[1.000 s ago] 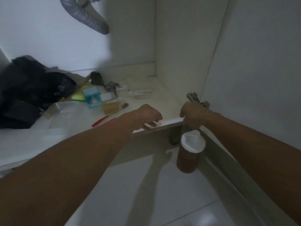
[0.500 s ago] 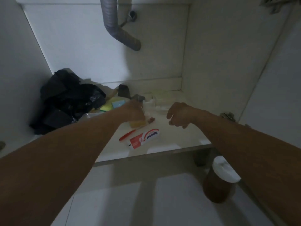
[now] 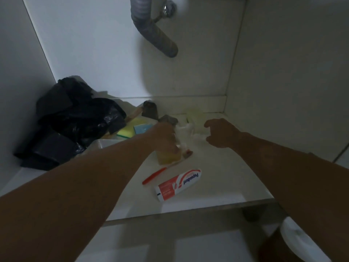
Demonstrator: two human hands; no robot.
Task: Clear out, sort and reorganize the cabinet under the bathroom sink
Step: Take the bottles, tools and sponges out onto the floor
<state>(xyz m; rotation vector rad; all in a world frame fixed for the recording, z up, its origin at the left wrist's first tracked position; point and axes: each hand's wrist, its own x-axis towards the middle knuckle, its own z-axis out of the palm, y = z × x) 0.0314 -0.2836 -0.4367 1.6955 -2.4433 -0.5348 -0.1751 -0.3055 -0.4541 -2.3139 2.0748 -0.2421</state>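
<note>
On the cabinet floor (image 3: 217, 178) my left hand (image 3: 166, 137) grips the top of a small clear bottle of yellow liquid (image 3: 168, 156). Just right of it my right hand (image 3: 221, 133) hovers with fingers loosely curled and thumb apart, holding nothing, beside a blurred clear plastic item (image 3: 188, 127). Nearer the front edge lie a red-and-white toothpaste tube (image 3: 177, 184) and a red toothbrush (image 3: 154, 175). Behind my left hand I see a yellow sponge (image 3: 129, 132), a blue sponge (image 3: 142, 127) and two dark objects (image 3: 150, 108).
Crumpled black plastic bags (image 3: 71, 121) fill the left back corner, with a clear plastic tub (image 3: 105, 143) beside them. A grey drain hose (image 3: 154, 33) hangs from above. A brown jar with a white lid (image 3: 302, 242) stands on the tiled floor outside, bottom right.
Both hands have moved from the cabinet's front edge deeper inside. The left hand has closed on the yellow-liquid bottle. The right hand has left the jar on the floor and opened.
</note>
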